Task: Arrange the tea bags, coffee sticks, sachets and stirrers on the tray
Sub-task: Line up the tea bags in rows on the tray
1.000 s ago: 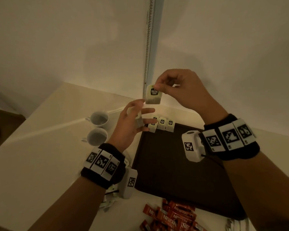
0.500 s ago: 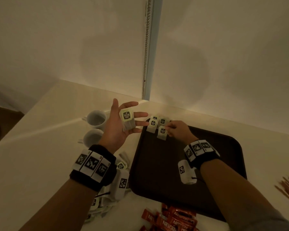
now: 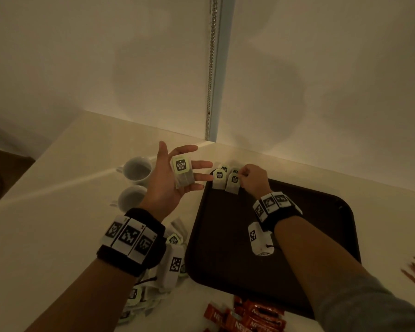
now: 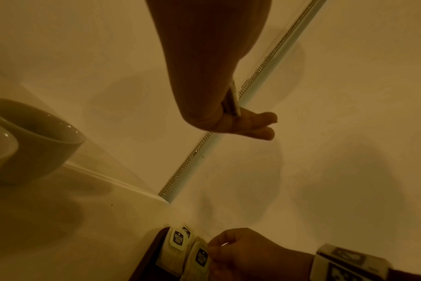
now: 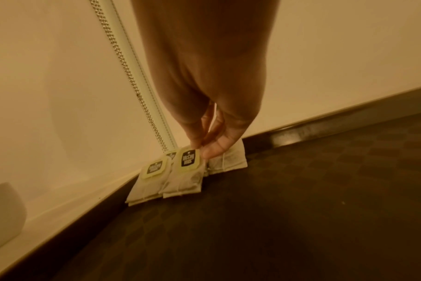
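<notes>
Tea bag point(image 5: 183, 171) at the tray's point(image 3: 321, 236) far left corner is what I'm setting down: my right hand point(image 3: 254, 180) pinches it at the tag end, thumb and fingertips closed on it, its lower end on the tray just beside the bag already laid there point(image 3: 218, 179). My left hand point(image 3: 168, 185) hovers palm up, fingers spread flat, 1 more bag point(image 3: 183, 172) lying across them. I judge this the tea-bag row, early on. Next: let go squarely, then take the bag from my left palm. Coffee sticks point(image 3: 249, 317) wait off-tray.
</notes>
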`<action>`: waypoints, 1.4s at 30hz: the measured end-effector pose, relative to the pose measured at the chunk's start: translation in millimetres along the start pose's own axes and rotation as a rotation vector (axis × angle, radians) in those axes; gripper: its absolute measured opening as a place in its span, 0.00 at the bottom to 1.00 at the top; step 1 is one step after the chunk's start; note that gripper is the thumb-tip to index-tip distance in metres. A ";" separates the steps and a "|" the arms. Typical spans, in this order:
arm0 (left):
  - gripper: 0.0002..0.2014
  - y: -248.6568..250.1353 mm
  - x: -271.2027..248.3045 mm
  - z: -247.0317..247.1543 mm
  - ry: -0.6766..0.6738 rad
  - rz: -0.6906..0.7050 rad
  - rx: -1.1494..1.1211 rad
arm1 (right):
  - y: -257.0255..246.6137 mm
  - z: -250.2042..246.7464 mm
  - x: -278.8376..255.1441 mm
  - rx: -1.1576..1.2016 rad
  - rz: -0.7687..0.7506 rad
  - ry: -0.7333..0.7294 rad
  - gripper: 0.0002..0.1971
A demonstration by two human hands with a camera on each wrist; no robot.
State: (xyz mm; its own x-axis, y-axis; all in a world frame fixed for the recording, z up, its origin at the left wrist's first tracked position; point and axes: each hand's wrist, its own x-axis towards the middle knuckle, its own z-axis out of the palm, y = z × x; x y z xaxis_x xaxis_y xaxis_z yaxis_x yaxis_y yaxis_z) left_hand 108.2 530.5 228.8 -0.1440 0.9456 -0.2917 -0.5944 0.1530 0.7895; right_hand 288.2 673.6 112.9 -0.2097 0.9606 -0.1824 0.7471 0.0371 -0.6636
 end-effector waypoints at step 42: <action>0.37 -12.6 -12.1 -9.7 0.063 -0.091 -0.015 | -3.6 -6.8 -14.6 -0.703 -0.249 -0.137 0.38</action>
State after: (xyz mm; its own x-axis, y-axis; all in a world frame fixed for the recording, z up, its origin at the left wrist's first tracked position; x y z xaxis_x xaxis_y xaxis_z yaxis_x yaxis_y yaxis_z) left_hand 109.7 514.4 217.1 -0.1381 0.9080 -0.3955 -0.6190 0.2326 0.7502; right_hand 292.9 661.3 122.8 -0.4665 0.8601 -0.2064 0.8843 0.4588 -0.0867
